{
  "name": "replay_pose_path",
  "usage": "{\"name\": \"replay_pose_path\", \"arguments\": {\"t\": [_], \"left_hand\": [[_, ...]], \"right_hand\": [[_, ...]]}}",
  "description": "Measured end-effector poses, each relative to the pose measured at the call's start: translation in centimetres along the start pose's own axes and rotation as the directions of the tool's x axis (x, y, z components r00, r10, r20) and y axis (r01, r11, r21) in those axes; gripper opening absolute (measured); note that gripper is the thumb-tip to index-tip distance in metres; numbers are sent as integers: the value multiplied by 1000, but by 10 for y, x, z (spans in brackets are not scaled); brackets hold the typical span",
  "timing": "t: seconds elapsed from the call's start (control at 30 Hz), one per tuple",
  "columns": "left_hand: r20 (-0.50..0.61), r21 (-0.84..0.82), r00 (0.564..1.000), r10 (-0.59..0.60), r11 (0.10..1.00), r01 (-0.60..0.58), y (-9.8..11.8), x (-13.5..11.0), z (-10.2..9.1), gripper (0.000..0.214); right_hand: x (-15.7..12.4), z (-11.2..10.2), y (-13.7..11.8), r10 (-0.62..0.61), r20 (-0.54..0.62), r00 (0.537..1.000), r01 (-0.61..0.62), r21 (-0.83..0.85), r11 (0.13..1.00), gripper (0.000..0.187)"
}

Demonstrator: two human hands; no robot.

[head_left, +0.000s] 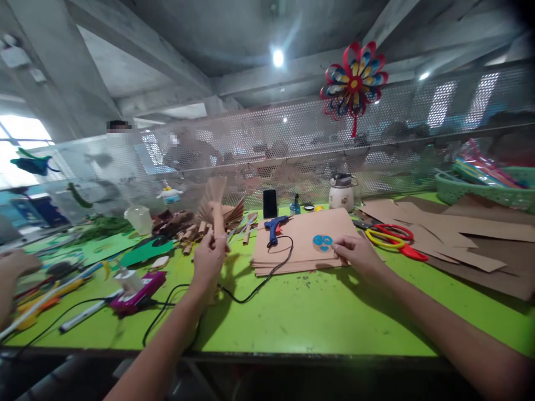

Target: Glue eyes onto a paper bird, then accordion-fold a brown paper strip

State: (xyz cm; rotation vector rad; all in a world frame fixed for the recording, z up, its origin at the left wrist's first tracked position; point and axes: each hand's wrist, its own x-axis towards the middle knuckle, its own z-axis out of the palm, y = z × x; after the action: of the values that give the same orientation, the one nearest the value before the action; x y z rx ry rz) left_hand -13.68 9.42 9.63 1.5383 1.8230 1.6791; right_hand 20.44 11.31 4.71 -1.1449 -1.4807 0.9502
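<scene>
My left hand [209,256] is closed around the lower end of a brown paper roll [218,220] that stands upright, its top spreading into a blurred fan of paper. My right hand [353,253] pinches the right edge of a small round brown disc [317,250] with blue patches on it. That disc is over the front right part of a stack of brown paper sheets [307,221]. A blue hot glue gun [273,227] lies on the same stack, left of the disc, with its black cord running down across the table.
Scissors with red and yellow handles [390,236] lie right of the stack, beside brown paper strips [451,234]. A purple power strip [137,294] with cords is at front left. Another person's hand [19,264] is at far left. A perforated screen [267,150] stands behind the green table [292,317].
</scene>
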Motion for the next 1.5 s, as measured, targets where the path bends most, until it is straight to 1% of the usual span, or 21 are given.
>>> {"name": "replay_pose_path", "arguments": {"t": [0.03, 0.07, 0.1, 0.13, 0.17, 0.23, 0.3, 0.4, 0.47, 0.53, 0.57, 0.67, 0.77, 0.83, 0.93, 1.0, 1.07, 1.13, 1.2, 1.27, 1.5], "left_hand": [[93, -160, 996, -10, 987, 25, 9, -7, 10, 27], [188, -304, 982, -13, 950, 70, 17, -13, 19, 29], [294, -393, 956, -20, 909, 140, 25, -20, 27, 32], [364, -452, 931, -31, 868, 206, 32, -26, 35, 33], [431, -478, 901, -42, 837, 267, 38, -32, 43, 34], [532, -484, 844, -65, 794, 366, 43, -43, 56, 33], [583, -467, 807, -99, 772, 432, 44, -53, 69, 31], [611, -460, 777, -154, 730, 506, 41, -63, 83, 23], [644, -470, 742, -186, 670, 575, 39, -69, 89, 18], [685, -480, 703, -192, 606, 634, 38, -74, 91, 21], [700, -486, 690, -187, 583, 651, 37, -76, 91, 23], [715, -535, 686, -135, 525, 661, 38, -83, 88, 20], [730, -577, 680, -62, 477, 663, 40, -88, 82, 21], [742, -589, 671, -13, 467, 660, 43, -89, 80, 22], [744, -586, 668, 2, 484, 650, 44, -88, 78, 15], [756, -556, 654, -29, 501, 663, 44, -86, 79, 12], [768, -524, 638, -63, 512, 681, 42, -85, 79, 13], [772, -514, 631, -72, 515, 686, 41, -84, 79, 14], [770, -528, 636, -41, 518, 673, 41, -84, 79, 12], [775, -536, 632, -6, 526, 661, 41, -83, 78, 11], [750, -527, 661, -10, 596, 606, 38, -82, 78, 17]], "right_hand": [[-1, 1, -3, -4, 3, 1000, 4, 5, 1000, 29], [-2, 1, -5, -11, 8, 1000, 11, 12, 1000, 28], [-3, 1, -8, -18, 14, 1000, 17, 23, 1000, 28], [-4, 2, -10, -25, 23, 999, 24, 40, 999, 29], [-5, 2, -12, -34, 36, 999, 32, 58, 998, 29], [-7, 4, -14, -53, 73, 996, 47, 90, 995, 30], [-10, 8, -16, -52, 117, 992, 39, 110, 993, 29], [-16, 15, -18, -2, 183, 983, -22, 130, 991, 29], [-20, 20, -21, 37, 227, 973, -72, 150, 986, 30], [-22, 25, -24, 66, 274, 960, -117, 174, 978, 30], [-22, 28, -26, 77, 294, 953, -136, 185, 973, 31], [-20, 34, -32, 80, 334, 939, -153, 198, 968, 32], [-13, 43, -38, 41, 336, 941, -114, 200, 973, 33], [-9, 49, -41, 22, 331, 943, -91, 193, 977, 34], [-5, 57, -43, 23, 344, 939, -90, 181, 979, 35], [-5, 59, -43, 28, 352, 936, -98, 183, 978, 36], [-5, 60, -42, 29, 347, 937, -99, 186, 978, 36], [-5, 59, -41, 28, 347, 937, -100, 189, 977, 36], [-5, 57, -40, 25, 356, 934, -102, 200, 975, 35], [-5, 57, -39, 20, 363, 932, -102, 210, 972, 36], [-3, 56, -33, 27, 353, 935, -123, 254, 959, 34]]}}
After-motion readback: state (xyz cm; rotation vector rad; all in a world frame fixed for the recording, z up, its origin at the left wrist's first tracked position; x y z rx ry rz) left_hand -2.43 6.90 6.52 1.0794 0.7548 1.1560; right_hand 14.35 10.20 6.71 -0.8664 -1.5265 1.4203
